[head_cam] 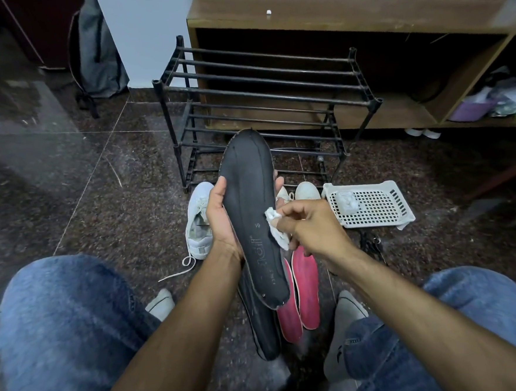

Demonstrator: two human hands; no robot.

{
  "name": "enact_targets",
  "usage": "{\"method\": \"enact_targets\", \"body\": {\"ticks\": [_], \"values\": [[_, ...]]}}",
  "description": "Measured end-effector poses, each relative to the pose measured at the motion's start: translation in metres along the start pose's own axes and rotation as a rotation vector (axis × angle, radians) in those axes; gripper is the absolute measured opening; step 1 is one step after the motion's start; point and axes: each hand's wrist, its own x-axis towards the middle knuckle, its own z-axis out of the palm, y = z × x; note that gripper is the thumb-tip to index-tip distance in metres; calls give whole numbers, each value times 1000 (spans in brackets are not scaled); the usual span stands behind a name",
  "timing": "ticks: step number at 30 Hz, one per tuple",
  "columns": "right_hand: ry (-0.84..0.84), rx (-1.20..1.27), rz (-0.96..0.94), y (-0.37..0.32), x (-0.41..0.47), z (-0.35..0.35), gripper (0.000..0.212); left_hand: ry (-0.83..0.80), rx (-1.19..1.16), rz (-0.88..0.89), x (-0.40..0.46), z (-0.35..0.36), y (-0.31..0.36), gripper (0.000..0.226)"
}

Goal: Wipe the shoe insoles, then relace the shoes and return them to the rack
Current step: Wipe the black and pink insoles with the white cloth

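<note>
Head view
A: Where's the insole?
B: Left hand grips its middle, long axis pointing away toward the rack.
A: And the right hand?
B: Pinching the wipe against its right edge

The held black insole hides most of a second white shoe; the insole's printed lettering is blurred.

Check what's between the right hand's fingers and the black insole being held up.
Head view: a white wipe, pinched by the right hand, lies against the black insole that the left hand holds.
</note>
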Motion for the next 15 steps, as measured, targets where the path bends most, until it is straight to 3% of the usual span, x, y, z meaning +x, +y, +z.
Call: {"method": "enact_targets", "body": {"ticks": [3, 7, 10, 15], "values": [[-13, 115, 92, -4, -4, 0, 5, -12, -3, -34, 8, -4, 0, 80], [156, 240, 156, -6, 3, 6, 12, 22, 109, -119, 5, 6, -5, 82], [279, 427, 215, -10, 10, 5, 11, -2, 250, -182, -12, 0, -22, 63], [189, 402, 213, -12, 4, 10, 5, 26, 141, -193, -21, -12, -31, 47]]}}
